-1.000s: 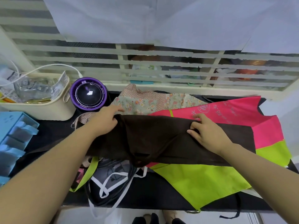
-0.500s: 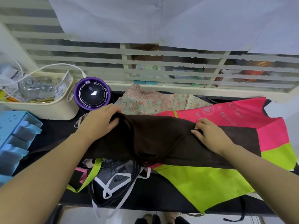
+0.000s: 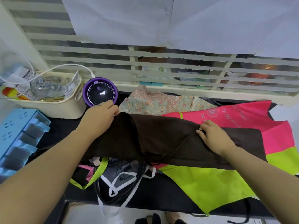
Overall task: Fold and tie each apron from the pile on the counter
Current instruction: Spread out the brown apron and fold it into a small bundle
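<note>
Black worktop [image 3: 61,126] under a window with frosted stripes, with aprons piled all over it. The dark brown fabric apron [image 3: 161,139] lies across the top of the pile as a long band running left to right. The left hand [image 3: 98,118] has its fingers [image 3: 111,107] curled round the far left corner, and the right hand [image 3: 213,136] pinches the far edge near the middle. So I'd say it's mid-fold.

What could go wrong: the brown ties bunched at the near edge hang right over the black apron with white straps [image 3: 123,180], so they could tangle. The pink and lime green apron [image 3: 242,117] underneath looks slick and might slide with the fold. The left knuckles are also just beside the round purple gadget [image 3: 100,92], which is easy to bump.
</note>
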### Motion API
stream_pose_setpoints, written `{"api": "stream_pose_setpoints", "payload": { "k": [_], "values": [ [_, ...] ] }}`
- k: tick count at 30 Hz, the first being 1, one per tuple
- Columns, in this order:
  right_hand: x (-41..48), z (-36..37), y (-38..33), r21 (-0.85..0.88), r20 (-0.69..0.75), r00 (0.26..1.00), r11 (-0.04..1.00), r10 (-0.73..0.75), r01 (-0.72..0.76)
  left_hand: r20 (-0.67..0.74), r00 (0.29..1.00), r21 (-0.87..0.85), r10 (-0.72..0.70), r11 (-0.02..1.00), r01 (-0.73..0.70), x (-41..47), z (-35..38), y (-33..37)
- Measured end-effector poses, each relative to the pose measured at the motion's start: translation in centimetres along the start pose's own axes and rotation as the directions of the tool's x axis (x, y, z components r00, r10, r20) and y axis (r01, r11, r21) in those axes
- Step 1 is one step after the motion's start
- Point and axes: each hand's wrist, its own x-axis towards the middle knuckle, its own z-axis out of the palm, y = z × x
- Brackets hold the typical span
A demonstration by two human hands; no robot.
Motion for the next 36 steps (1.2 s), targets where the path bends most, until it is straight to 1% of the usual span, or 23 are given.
{"api": "stream_pose_setpoints", "payload": {
  "k": [1, 2, 4, 6, 7, 9, 11, 12, 14, 16, 17, 19, 21, 23, 25, 27, 29, 31, 32, 33, 34, 35, 36],
  "values": [
    [0.0, 0.0, 0.0, 0.006, -0.003, 1.0, 1.0, 0.005, -0.005, -0.038, 0.999, -0.02, -0.034, 0.999, 0.034, 0.1, -0.2, 0.6],
    [-0.1, -0.1, 0.0, 0.018, -0.01, 1.0, 1.0, 0.011, -0.011, -0.094, 0.995, -0.063, -0.03, 0.998, 0.024, 0.2, -0.4, 1.6],
    [-0.4, -0.4, 0.1, 0.062, -0.037, 0.999, 0.998, 0.018, -0.016, -0.171, 0.983, -0.159, 0.071, 0.982, -0.099, 0.6, -0.5, 4.2],
    [-1.0, -0.7, 0.4, 0.128, -0.09, 0.996, 0.992, 0.009, 0.002, -0.138, 0.972, -0.177, 0.192, 0.96, -0.215, 1.1, 0.2, 6.5],
    [-1.3, -0.8, 0.5, 0.156, -0.122, 0.992, 0.988, -0.002, 0.021, -0.087, 0.972, -0.164, 0.217, 0.959, -0.229, 1.3, 0.8, 7.2],
    [-2.0, -1.3, 0.8, 0.197, -0.18, 0.984, 0.979, -0.012, 0.048, 0.095, 0.975, -0.131, 0.199, 0.974, -0.185, 1.7, 2.0, 8.0],
    [-2.5, -2.1, 1.1, 0.266, -0.228, 0.973, 0.963, 0.02, 0.042, 0.329, 0.931, -0.056, 0.157, 0.988, -0.146, 1.5, 2.7, 8.2],
    [-2.6, -2.6, 1.1, 0.315, -0.261, 0.964, 0.948, 0.052, 0.034, 0.414, 0.898, -0.029, 0.149, 0.988, -0.15, 1.1, 3.0, 8.2],
    [-2.8, -3.8, 1.3, 0.39, -0.355, 0.927, 0.92, 0.12, 0.031, 0.525, 0.844, -0.056, 0.109, 0.994, -0.094, 0.6, 3.3, 7.9],
    [-2.9, -4.9, 1.4, 0.435, -0.42, 0.893, 0.9, 0.163, 0.04, 0.567, 0.821, -0.103, 0.064, 0.995, -0.007, 0.1, 3.5, 7.7],
    [-3.1, -5.3, 1.6, 0.446, -0.435, 0.883, 0.894, 0.177, 0.041, 0.563, 0.824, -0.121, 0.056, 0.993, 0.016, 0.0, 3.6, 7.8],
    [-3.3, -5.6, 1.8, 0.453, -0.439, 0.877, 0.891, 0.195, 0.029, 0.481, 0.874, -0.167, 0.067, 0.986, 0.016, -0.1, 3.5, 7.8],
    [-3.6, -5.2, 2.4, 0.449, -0.415, 0.883, 0.894, 0.218, -0.01, 0.395, 0.906, -0.207, 0.153, 0.976, -0.075, -0.2, 3.1, 8.3],
    [-3.8, -4.2, 3.3, 0.432, -0.369, 0.897, 0.899, 0.242, -0.065, 0.385, 0.894, -0.176, 0.231, 0.969, -0.174, -0.3, 3.1, 8.9],
    [-4.2, -3.3, 4.4, 0.377, -0.307, 0.917, 0.917, 0.255, -0.129, 0.396, 0.881, -0.149, 0.257, 0.965, -0.215, -0.4, 3.2, 9.9],
    [-4.6, -2.6, 5.8, 0.251, -0.211, 0.949, 0.951, 0.234, -0.179, 0.45, 0.862, -0.138, 0.233, 0.972, -0.191, -0.4, 3.6, 10.5],
    [-4.8, -2.0, 7.0, 0.141, -0.103, 0.978, 0.976, 0.182, -0.167, 0.533, 0.827, -0.137, 0.177, 0.983, -0.121, -0.3, 3.5, 10.4],
    [-5.0, -1.6, 7.8, 0.118, -0.052, 0.987, 0.982, 0.154, -0.147, 0.603, 0.79, -0.161, 0.112, 0.987, -0.017, 0.0, 3.2, 10.1],
    [-5.0, -1.5, 8.1, 0.125, -0.047, 0.987, 0.981, 0.156, -0.15, 0.612, 0.787, -0.169, 0.077, 0.985, 0.034, 0.3, 3.0, 10.1],
    [-5.0, -1.5, 8.1, 0.141, -0.052, 0.986, 0.978, 0.16, -0.152, 0.571, 0.82, -0.188, 0.044, 0.979, 0.079, 0.7, 2.7, 10.3],
    [-5.1, -1.5, 8.4, 0.166, -0.063, 0.983, 0.973, 0.17, -0.158, 0.464, 0.885, -0.227, 0.034, 0.97, 0.082, 1.3, 2.6, 10.9],
    [-5.1, -1.4, 8.5, 0.191, -0.082, 0.981, 0.969, 0.177, -0.159, 0.307, 0.95, -0.27, 0.048, 0.962, 0.038, 1.8, 2.4, 11.6],
    [-5.2, -1.3, 8.7, 0.208, -0.105, 0.977, 0.964, 0.187, -0.163, 0.159, 0.983, -0.29, 0.091, 0.956, -0.041, 2.4, 2.2, 12.8]
  ]
}}
